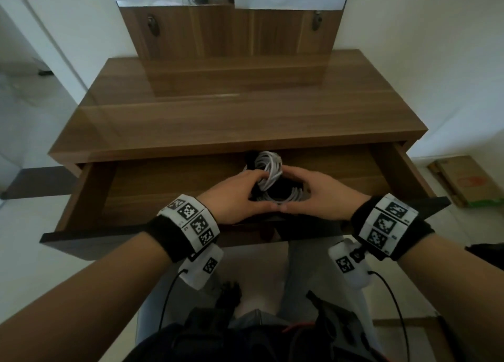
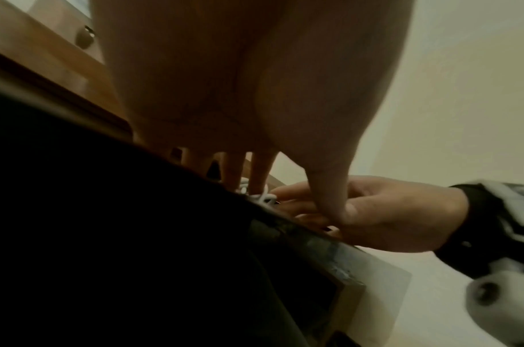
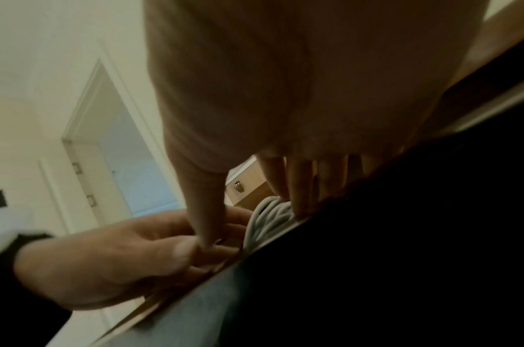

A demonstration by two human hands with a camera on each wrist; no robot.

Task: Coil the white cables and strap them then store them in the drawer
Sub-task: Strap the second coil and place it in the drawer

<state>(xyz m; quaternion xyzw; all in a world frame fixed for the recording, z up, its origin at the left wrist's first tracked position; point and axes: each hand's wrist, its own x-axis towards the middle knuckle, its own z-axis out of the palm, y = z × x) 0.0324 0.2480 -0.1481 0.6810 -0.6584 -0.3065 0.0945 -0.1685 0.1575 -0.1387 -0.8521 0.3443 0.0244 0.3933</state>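
Observation:
Two white cable coils lie in the open drawer [image 1: 163,195], one leaning upright [image 1: 268,168] and one flat [image 1: 290,196] in front of it. A dark strap [image 1: 251,157] shows at the upright coil's left. My left hand [image 1: 259,191] and right hand [image 1: 296,190] form a ring round the coils. Their thumbs meet at the front, and fairly straight fingers touch the coils from either side. In the left wrist view the fingertips [image 2: 259,185] rest on the white cable [image 2: 265,199]. The right wrist view shows the fingertips [image 3: 299,206] on the coil [image 3: 269,220].
The drawer's dark front panel [image 1: 131,239] juts toward me below my wrists. The wooden desk top [image 1: 231,116] lies behind the drawer, with a wooden back panel [image 1: 231,34] above it. Flattened cardboard [image 1: 463,181] lies on the floor at the right.

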